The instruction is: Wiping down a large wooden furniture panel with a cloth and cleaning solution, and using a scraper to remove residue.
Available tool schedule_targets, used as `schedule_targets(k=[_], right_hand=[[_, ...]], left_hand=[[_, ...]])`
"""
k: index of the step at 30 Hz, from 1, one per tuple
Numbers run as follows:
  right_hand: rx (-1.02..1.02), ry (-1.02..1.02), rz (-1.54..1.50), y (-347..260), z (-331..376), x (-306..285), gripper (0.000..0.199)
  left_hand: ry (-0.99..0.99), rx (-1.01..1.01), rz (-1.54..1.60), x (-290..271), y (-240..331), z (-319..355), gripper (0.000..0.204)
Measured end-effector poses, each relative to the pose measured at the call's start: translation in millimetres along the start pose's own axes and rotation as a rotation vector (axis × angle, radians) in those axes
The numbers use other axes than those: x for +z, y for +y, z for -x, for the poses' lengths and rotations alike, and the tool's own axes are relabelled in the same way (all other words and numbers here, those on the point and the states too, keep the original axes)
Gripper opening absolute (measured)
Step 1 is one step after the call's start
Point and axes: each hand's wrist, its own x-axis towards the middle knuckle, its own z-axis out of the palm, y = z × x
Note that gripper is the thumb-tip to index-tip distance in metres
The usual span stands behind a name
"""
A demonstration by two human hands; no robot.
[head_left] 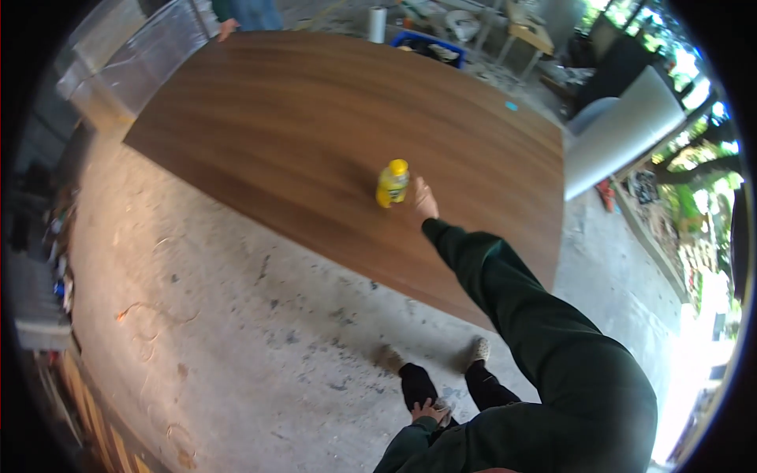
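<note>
Reaching out from the lower right of the frame, the right hand point(424, 199) sits just right of centre, at the end of a long dark green sleeve point(505, 292). It lies right beside a small yellow bottle point(392, 183) — close enough that the fingers seem to touch its side, though whether they grip it or only rest against it I cannot tell. The bottle stands upright, yellow cap on top, near the middle of a large brown wooden panel point(315, 118) that fills the upper centre of the frame and lies flat over the concrete floor point(236, 331).

At the bottom centre the left hand point(430, 410) hangs low against the dark trousers by the knee, fingers loosely curled and holding nothing. Two pale shoes point(390, 359) stand on the floor just above it, close to the panel's near edge.

At the top left another person's hand point(228, 29) rests at the far edge of the panel, beside clear plastic sheeting point(134, 63). A white roll point(378, 24) and a blue crate point(430, 43) stand at the top centre — beyond the panel — and a white board point(623, 134) leans at the upper right.
</note>
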Motion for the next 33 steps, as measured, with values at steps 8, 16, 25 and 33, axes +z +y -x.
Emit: schedule_targets(k=[8, 16, 25, 33], right_hand=[[-0.015, -0.2, -0.084, 135, 215, -188, 0.031], [0.468, -0.321, -0.02, 245, 398, -398, 0.022], [1.115, 0.166, -0.258, 415, 473, -570, 0.019], [0.761, 0.307, -0.468, 452, 264, -666, 0.024]], left_hand=[[-1.422, -0.155, -0.13, -62, 110, -134, 0.045], [-1.532, -0.148, -0.149, 92, 121, -54, 0.057], [-1.449, 0.102, 0.265, 110, 303, -226, 0.065], [-0.816, -0.514, 0.899, 148, 337, -347, 0.028]])
